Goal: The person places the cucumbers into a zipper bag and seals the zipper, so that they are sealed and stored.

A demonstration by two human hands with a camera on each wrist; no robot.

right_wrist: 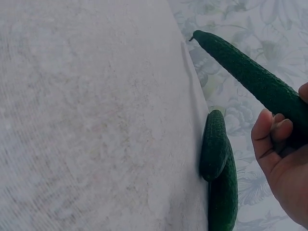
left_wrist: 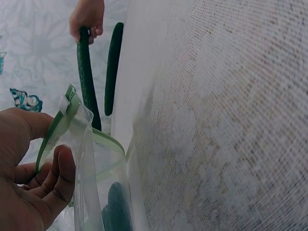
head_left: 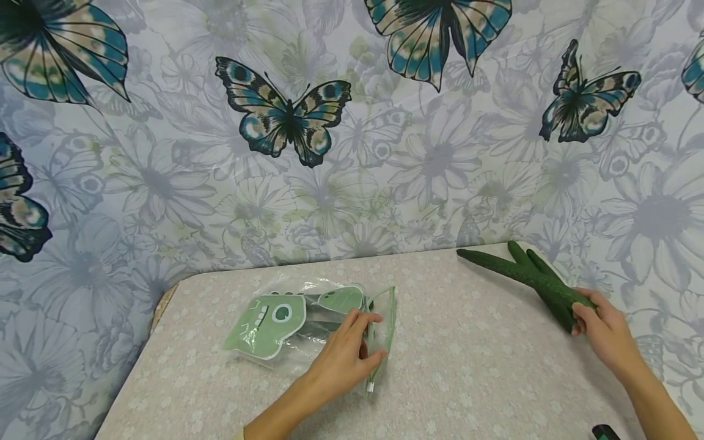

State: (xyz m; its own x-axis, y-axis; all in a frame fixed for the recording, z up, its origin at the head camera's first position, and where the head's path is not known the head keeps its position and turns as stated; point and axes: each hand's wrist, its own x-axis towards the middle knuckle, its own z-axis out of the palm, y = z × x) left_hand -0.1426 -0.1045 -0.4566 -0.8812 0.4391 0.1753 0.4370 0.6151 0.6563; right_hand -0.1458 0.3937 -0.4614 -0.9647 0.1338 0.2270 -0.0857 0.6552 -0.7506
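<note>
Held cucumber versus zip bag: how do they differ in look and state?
The held cucumber is dark green and opaque; the zip bag is mostly clear with pale green prints. The cucumber is long and slender, the bag broad. The cucumber is raised in the right grip; the bag rests on the table, left grip at its mouth. Both show green.

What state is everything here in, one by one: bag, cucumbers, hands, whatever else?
Bag: lying on the table, mouth open.
Slider: at the near end of the bag's mouth.
Held cucumber: whole, lifted.
Other two cucumbers: whole, lying together on the table.
Left hand: holding the bag's rim.
Right hand: gripping one cucumber's end.
Table: covered.
Dark object: mostly out of frame, state unclear.
</note>
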